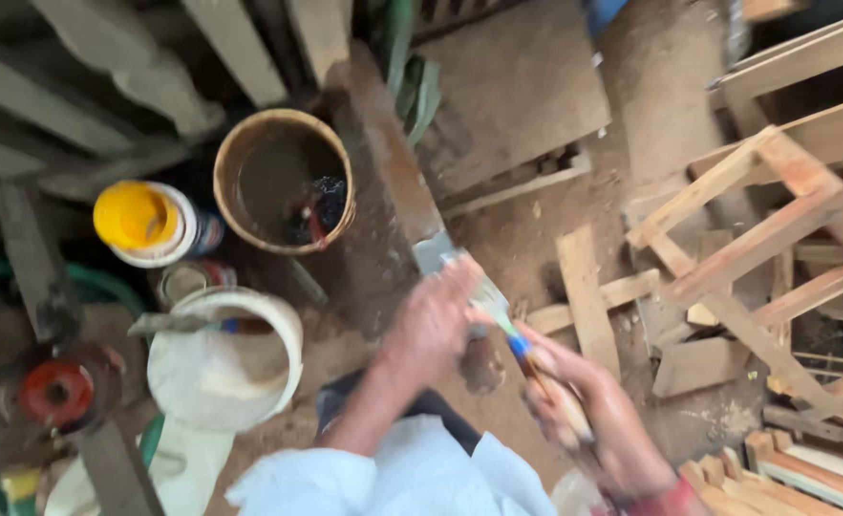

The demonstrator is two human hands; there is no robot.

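Fingers (560, 397) of the right hand (574, 401) are closed around the wooden handle of a paintbrush (517, 344), which has a blue band above the handle. One brush only is held. Its long axis runs on a diagonal: the handle end is low and to the right, inside the right hand, and the bristles point up and to the left, toward the left hand (436, 320). The left hand is at the bristle end and its fingers seem curled there, but the blur does not let me tell whether they really grip it. Both hands are above the dusty floor (526, 239), near the middle of the view.

To the left stand four round containers: one brown bucket (283, 182) with dark liquid, one white bucket (225, 358) with a stick lying across it, one can with a yellow lid (139, 218), and one small open tin (187, 280) between them. One red round part (56, 392) lies at the far left. On the right is one wooden frame (765, 229) of light slats, with loose wood pieces (588, 291) on the floor beside it
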